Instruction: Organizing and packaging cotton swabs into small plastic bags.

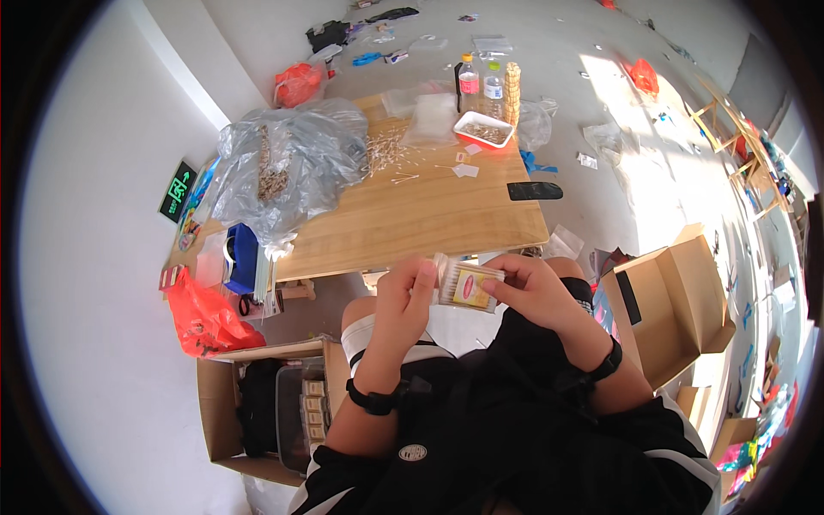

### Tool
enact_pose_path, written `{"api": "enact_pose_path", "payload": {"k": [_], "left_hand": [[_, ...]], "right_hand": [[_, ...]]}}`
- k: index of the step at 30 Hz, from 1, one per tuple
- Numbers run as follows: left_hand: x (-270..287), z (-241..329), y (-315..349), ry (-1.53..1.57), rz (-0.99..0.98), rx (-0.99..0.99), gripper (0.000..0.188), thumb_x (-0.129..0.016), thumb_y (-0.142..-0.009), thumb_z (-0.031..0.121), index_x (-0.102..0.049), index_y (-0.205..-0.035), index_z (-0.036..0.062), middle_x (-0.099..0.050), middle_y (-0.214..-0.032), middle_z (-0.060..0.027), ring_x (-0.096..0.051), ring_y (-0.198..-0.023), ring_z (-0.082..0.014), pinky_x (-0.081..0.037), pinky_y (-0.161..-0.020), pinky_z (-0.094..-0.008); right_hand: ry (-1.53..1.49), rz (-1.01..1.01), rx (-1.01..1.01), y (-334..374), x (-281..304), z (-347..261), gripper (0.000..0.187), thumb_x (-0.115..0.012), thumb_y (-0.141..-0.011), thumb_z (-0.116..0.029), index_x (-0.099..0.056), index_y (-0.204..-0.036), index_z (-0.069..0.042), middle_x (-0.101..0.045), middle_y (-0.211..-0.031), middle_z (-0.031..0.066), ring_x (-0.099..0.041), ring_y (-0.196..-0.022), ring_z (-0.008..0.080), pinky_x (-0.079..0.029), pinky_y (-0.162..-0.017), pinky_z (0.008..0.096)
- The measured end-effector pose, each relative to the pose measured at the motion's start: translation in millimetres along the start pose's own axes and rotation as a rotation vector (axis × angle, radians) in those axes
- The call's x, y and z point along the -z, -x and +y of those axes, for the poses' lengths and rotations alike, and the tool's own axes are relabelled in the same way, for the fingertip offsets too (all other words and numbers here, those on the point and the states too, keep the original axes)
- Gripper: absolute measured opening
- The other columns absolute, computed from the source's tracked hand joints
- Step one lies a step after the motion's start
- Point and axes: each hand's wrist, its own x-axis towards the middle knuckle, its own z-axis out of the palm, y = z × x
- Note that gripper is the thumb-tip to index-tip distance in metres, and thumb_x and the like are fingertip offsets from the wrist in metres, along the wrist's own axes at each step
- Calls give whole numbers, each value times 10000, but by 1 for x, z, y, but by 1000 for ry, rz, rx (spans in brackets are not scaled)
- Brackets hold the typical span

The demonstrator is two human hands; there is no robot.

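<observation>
Above my lap, a small clear plastic packet of cotton swabs [455,290] with a yellow and red label is held between both hands. My left hand [402,296] pinches its left end, where the clear plastic gathers. At the opposite end, the thumb and fingers of my right hand [539,293] close on the packet's edge, the thumb over the label. Loose cotton swabs [384,153] lie scattered on the wooden table [412,215] beyond my hands. A white and red tray [498,143] at the table's far right holds more small sticks.
A large grey plastic bag [322,146] covers the table's left part. Two bottles [468,81] stand at the back. A black flat object [534,191] lies by the right edge. Open cardboard boxes flank me: one at left [221,421] with stacked packets [315,405], one at right [661,296].
</observation>
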Motion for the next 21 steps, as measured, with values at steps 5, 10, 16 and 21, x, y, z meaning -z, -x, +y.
{"api": "enact_pose_path", "payload": {"k": [5,10,16,21], "left_hand": [[-8,2,2,-27,5,39,293,-539,-1053,200,-580,-844,-1,-490,-632,-34,-416,-607,-84,-361,-544,-273],[-10,-5,3,-77,57,-9,293,-547,-1049,191,-575,-835,-8,-500,-627,-42,-422,-602,-85,-369,-537,-280],[-13,-11,4,-25,256,-3,300,-563,-1041,183,-565,-817,-16,-490,-617,-41,-406,-601,-79,-361,-535,-269],[-12,-17,5,-83,214,-39,305,-517,-1066,173,-560,-806,19,-501,-637,32,-417,-571,-20,-347,-489,-223]], "right_hand": [[24,-16,50,1,-2,4,249,-663,-992,-148,-656,-1171,26,-682,-932,1,-609,-802,40,-502,-715,219],[-131,2,114,0,-7,1,271,-628,-1013,-149,-626,-1219,27,-692,-983,28,-635,-802,71,-526,-744,239],[-230,-32,49,-2,-7,16,307,-566,-1052,-196,-610,-1236,46,-700,-1030,60,-689,-844,120,-564,-804,268],[-229,31,-3,-1,-12,17,299,-517,-1065,-146,-598,-1266,59,-705,-1091,113,-706,-929,184,-575,-863,324]]}}
